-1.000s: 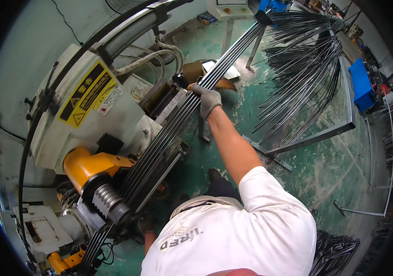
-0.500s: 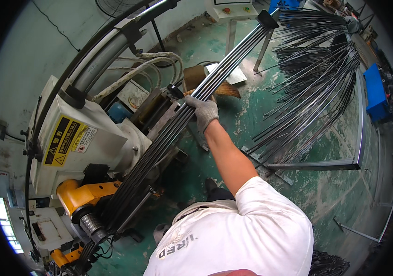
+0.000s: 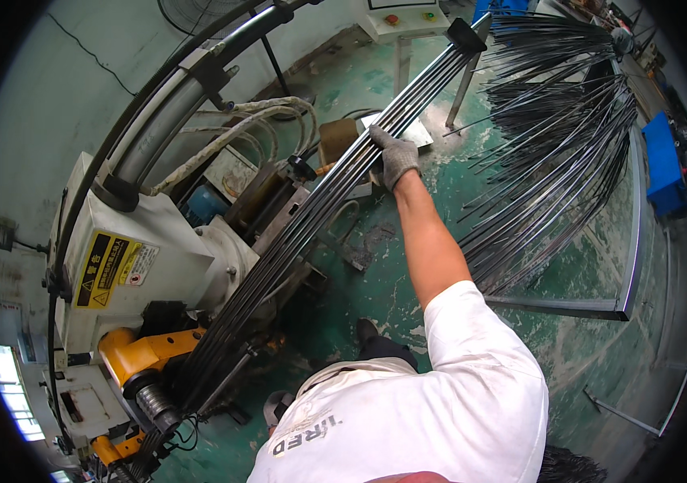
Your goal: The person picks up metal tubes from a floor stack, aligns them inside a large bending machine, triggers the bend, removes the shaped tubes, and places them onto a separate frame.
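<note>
My right hand [image 3: 396, 156], in a grey knit glove, is closed around a row of long, thin metal rods [image 3: 329, 190]. Its thumb lies over their top side, and the other fingers are mostly hidden beneath. The rods slant from a black end block [image 3: 466, 37] at the top down to an orange machine arm [image 3: 154, 348] at the lower left. Beside the rods stands a pale machine housing [image 3: 138, 241] with a yellow and black warning label [image 3: 110, 270]. My left hand is out of view.
A large fanned bundle of dark rods [image 3: 561, 145] rests on a metal frame [image 3: 557, 306] at the right. A blue bin [image 3: 665, 165] is beyond it. Pale hoses [image 3: 231, 133] and an open box [image 3: 338, 141] sit behind the rods. A control panel [image 3: 408, 20] stands at the back.
My right hand has moved up and to the right along the rods, closer to the black end block. The rods stay in about the same place.
</note>
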A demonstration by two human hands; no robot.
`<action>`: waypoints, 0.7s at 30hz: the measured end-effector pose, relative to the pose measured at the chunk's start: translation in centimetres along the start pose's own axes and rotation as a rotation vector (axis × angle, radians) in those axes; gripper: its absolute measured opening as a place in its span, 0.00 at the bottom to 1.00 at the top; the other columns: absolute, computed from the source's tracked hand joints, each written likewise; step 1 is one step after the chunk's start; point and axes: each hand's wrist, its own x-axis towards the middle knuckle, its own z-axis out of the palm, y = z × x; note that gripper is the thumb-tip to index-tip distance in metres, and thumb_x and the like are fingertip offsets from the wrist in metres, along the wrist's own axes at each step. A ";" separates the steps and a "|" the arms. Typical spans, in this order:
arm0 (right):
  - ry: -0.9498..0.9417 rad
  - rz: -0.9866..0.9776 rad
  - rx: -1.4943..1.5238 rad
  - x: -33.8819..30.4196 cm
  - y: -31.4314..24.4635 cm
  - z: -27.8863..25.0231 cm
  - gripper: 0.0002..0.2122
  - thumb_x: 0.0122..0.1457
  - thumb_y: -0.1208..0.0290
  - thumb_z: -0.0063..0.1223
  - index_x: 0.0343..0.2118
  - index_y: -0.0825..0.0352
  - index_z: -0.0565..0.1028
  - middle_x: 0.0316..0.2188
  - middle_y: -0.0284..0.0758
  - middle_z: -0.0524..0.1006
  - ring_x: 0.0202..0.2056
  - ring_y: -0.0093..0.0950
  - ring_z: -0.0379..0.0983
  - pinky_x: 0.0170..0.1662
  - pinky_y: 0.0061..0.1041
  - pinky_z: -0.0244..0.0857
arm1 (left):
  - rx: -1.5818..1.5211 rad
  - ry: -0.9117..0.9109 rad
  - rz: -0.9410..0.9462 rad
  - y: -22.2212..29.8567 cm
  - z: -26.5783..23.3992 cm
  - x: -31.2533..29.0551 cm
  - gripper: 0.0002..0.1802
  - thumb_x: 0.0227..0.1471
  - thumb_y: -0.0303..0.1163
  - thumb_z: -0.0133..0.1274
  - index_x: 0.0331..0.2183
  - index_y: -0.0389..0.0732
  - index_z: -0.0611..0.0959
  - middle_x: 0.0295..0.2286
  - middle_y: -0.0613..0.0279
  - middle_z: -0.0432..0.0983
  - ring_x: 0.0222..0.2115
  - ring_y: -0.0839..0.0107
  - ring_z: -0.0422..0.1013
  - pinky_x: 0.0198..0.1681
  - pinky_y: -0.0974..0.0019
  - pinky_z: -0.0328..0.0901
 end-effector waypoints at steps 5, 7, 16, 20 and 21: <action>-0.024 0.055 -0.129 5.8 0.1 -1.6 0.21 0.61 0.64 0.65 0.52 0.69 0.76 0.50 0.40 0.78 0.51 0.36 0.73 0.56 0.43 0.69 | 0.147 0.028 -0.065 0.3 0.1 -3.1 0.24 0.47 0.47 0.61 0.39 0.37 0.87 0.38 0.46 0.84 0.41 0.49 0.79 0.46 0.54 0.72; -0.033 0.106 -0.161 9.1 -2.3 -5.9 0.23 0.60 0.53 0.59 0.52 0.66 0.77 0.49 0.37 0.79 0.49 0.35 0.74 0.54 0.41 0.69 | 0.229 0.097 -0.090 1.9 -1.6 -3.0 0.27 0.48 0.48 0.61 0.43 0.37 0.86 0.41 0.44 0.83 0.45 0.47 0.78 0.49 0.53 0.71; 0.317 0.057 -0.334 7.8 -3.2 -7.0 0.39 0.64 0.30 0.37 0.49 0.69 0.78 0.43 0.36 0.84 0.37 0.35 0.81 0.39 0.32 0.77 | -0.099 0.163 -0.351 -7.6 -1.2 -9.9 0.22 0.45 0.47 0.60 0.39 0.44 0.88 0.39 0.51 0.84 0.44 0.51 0.79 0.48 0.54 0.72; 0.401 0.083 -0.391 -3.6 6.9 -11.7 0.33 0.66 0.35 0.43 0.34 0.69 0.78 0.23 0.35 0.79 0.20 0.31 0.73 0.25 0.29 0.70 | -0.094 0.187 -0.376 -11.0 -2.5 -11.3 0.22 0.47 0.46 0.58 0.41 0.44 0.88 0.39 0.51 0.84 0.43 0.52 0.79 0.48 0.55 0.72; 0.421 0.144 -0.401 -7.2 10.8 -12.6 0.32 0.65 0.35 0.44 0.29 0.67 0.77 0.19 0.34 0.77 0.16 0.30 0.69 0.21 0.29 0.65 | -0.116 0.167 -0.381 -12.3 -3.0 -11.4 0.22 0.46 0.47 0.59 0.40 0.45 0.88 0.39 0.52 0.84 0.43 0.52 0.79 0.48 0.55 0.72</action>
